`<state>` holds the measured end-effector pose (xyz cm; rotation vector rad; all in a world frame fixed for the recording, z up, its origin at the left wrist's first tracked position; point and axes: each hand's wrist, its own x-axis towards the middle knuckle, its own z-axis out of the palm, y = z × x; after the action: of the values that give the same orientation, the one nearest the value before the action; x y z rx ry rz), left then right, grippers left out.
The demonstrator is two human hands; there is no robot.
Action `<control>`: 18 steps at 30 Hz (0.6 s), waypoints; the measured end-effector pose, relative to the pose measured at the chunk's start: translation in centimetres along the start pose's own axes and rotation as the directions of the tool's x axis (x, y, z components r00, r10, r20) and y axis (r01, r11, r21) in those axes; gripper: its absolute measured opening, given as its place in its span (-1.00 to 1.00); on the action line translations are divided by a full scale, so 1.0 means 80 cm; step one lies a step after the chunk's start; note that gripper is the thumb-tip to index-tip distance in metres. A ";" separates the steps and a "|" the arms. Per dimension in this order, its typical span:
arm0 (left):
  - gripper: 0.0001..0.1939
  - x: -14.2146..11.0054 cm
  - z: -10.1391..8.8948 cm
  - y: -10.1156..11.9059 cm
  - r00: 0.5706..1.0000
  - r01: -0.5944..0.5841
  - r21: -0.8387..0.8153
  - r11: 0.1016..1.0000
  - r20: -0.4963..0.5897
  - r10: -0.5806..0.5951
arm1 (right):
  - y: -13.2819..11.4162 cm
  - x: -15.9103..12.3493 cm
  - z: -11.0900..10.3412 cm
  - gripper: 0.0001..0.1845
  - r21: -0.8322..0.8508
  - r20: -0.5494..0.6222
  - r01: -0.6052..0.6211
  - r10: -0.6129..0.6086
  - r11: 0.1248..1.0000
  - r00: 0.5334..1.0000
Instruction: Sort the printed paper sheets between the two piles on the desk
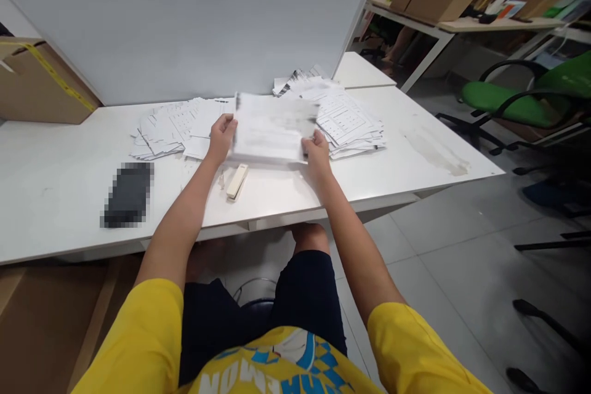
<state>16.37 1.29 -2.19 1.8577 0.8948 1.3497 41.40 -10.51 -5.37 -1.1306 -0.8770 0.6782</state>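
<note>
Between my two hands is a small sheaf of white paper sheets [272,129], raised above the table and blurred by motion. My left hand [223,135] pinches its left edge, and my right hand [317,151] grips the lower right corner. Below the sheets, a cream stapler [237,182] lies on the table. Loose printed papers [173,126] are spread to the left of my left hand. A thicker pile of printed sheets [348,123] lies to the right, partly covered by the held paper. How many sheets I hold cannot be made out.
A dark pixelated object [129,195] lies on the white table [60,178] at left. A grey panel [207,24] rises behind the papers. A cardboard box [46,83] stands at far left; a green chair [508,104] is at right. An open carton [50,320] sits below the table edge.
</note>
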 end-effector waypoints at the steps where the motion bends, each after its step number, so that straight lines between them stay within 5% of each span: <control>1: -0.40 0.000 -0.002 0.004 0.998 0.040 -0.044 0.998 0.056 -0.037 | -0.008 -0.019 -0.008 -0.69 0.023 -0.028 0.006 -0.006 1.000 1.000; 3: -0.36 -0.002 -0.003 0.019 0.964 0.150 -0.117 0.982 0.236 -0.119 | -0.024 -0.074 -0.025 -0.66 0.066 -0.057 -0.055 0.059 0.996 0.997; 6: -0.42 -0.015 0.003 0.051 0.841 0.227 -0.080 0.971 0.520 -0.153 | -0.045 -0.184 -0.044 -0.64 0.074 -0.095 -0.252 0.258 0.965 0.961; 8: -0.55 -0.029 0.013 0.073 0.742 0.139 0.017 0.990 0.660 -0.115 | -0.053 -0.250 -0.053 -0.64 0.045 -0.091 -0.343 0.346 0.938 0.934; 10: -0.66 -0.044 0.025 0.088 0.689 -0.069 0.130 0.989 0.723 -0.048 | -0.060 -0.295 -0.060 -0.63 -0.033 -0.036 -0.421 0.419 0.907 0.907; 13: -0.72 -0.059 0.040 0.091 0.637 -0.329 0.223 0.918 0.770 0.041 | -0.070 -0.320 -0.067 -0.59 -0.100 0.011 -0.483 0.487 0.870 0.874; 16: -0.71 -0.063 0.049 0.081 0.583 -0.415 0.296 0.860 0.812 0.002 | -0.076 -0.316 -0.068 -0.58 -0.117 0.011 -0.485 0.490 0.867 0.872; 18: -0.69 -0.063 0.052 0.076 0.590 -0.429 0.351 0.832 0.807 -0.036 | -0.076 -0.310 -0.066 -0.56 -0.122 0.006 -0.487 0.491 0.865 0.871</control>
<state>20.04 -6.71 -0.74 2.7042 0.5668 0.2128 33.62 -35.32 -6.56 -1.4724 -0.6647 1.0789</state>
